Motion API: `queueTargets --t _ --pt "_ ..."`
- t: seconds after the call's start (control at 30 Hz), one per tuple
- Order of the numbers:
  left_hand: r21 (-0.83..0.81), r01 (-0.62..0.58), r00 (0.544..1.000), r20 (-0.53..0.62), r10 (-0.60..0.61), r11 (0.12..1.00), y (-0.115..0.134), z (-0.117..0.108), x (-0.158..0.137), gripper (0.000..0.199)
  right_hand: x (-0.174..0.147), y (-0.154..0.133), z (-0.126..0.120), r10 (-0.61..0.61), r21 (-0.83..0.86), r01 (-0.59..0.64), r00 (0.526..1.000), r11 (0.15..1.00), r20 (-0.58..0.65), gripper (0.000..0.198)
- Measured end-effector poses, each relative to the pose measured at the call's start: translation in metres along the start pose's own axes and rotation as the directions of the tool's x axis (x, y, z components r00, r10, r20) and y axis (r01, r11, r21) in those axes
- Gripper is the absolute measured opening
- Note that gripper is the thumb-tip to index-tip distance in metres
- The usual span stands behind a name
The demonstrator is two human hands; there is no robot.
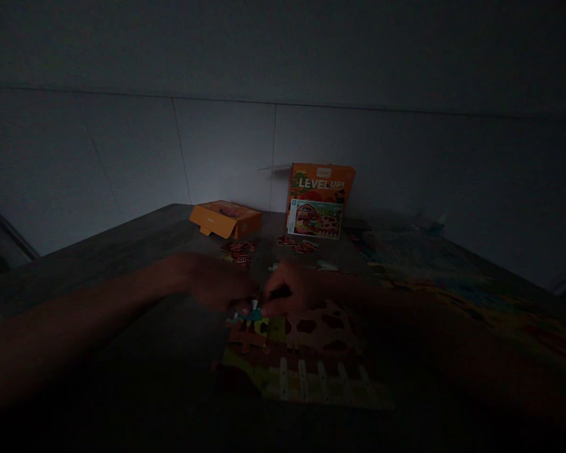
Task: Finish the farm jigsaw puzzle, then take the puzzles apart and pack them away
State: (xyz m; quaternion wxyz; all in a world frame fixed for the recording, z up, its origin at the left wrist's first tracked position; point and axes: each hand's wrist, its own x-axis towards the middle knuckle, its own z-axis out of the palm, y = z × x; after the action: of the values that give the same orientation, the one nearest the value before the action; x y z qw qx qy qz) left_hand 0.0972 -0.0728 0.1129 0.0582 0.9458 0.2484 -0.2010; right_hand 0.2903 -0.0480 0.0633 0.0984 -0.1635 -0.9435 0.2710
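Note:
The view is very dark. A partly assembled jigsaw puzzle (pixel 323 352) lies on the table, with a brown-patched cow and a white fence on it. At its upper left corner is a jigsaw piece (pixel 253 313) with blue and white on it. My left hand (pixel 219 283) reaches in from the left, fingers closed at the edge of this piece. From the right, my right hand (pixel 292 288) pinches at the same piece, thumb and finger bent round. The fingertips of both hands nearly meet there and are partly lost in shadow.
Loose jigsaw pieces (pixel 238 248) and more pieces (pixel 298 244) lie beyond my hands. An orange box (pixel 226 219) lies at the back left. Behind stands an orange "LEVEL UP!" box (pixel 321 179), a picture card (pixel 315 219) leaning on it. A colourful sheet-like thing (pixel 434 264) covers the right side.

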Motion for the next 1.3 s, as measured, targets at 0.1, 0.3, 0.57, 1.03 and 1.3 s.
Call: queueTargets --t 0.1,0.3,0.57,1.03,1.3 --pt "-0.005 -0.012 0.999 0.036 0.012 1.0 0.0 0.002 0.002 0.016 0.002 -0.01 0.006 0.101 0.02 -0.103 0.993 0.995 0.062 0.035" --pt "-0.09 0.024 0.995 0.093 -0.016 0.996 0.0 0.004 0.008 0.018 0.004 -0.011 0.009 0.175 -0.083 -0.169 0.982 0.982 0.077 0.038" --pt "-0.141 0.069 0.996 0.065 -0.06 0.988 -0.007 0.007 0.013 0.013 0.005 -0.014 0.008 0.224 -0.1 -0.214 0.97 0.972 0.098 0.036" --pt "-0.187 0.128 0.99 0.076 -0.115 0.974 -0.026 0.013 0.024 0.021 0.006 -0.013 0.008 0.22 -0.059 -0.215 0.971 0.975 0.091 0.037" --pt "-0.254 0.073 0.997 0.044 -0.064 0.965 -0.038 0.021 0.028 0.025 0.007 -0.009 0.01 0.239 -0.083 -0.233 0.968 0.969 0.076 0.036"
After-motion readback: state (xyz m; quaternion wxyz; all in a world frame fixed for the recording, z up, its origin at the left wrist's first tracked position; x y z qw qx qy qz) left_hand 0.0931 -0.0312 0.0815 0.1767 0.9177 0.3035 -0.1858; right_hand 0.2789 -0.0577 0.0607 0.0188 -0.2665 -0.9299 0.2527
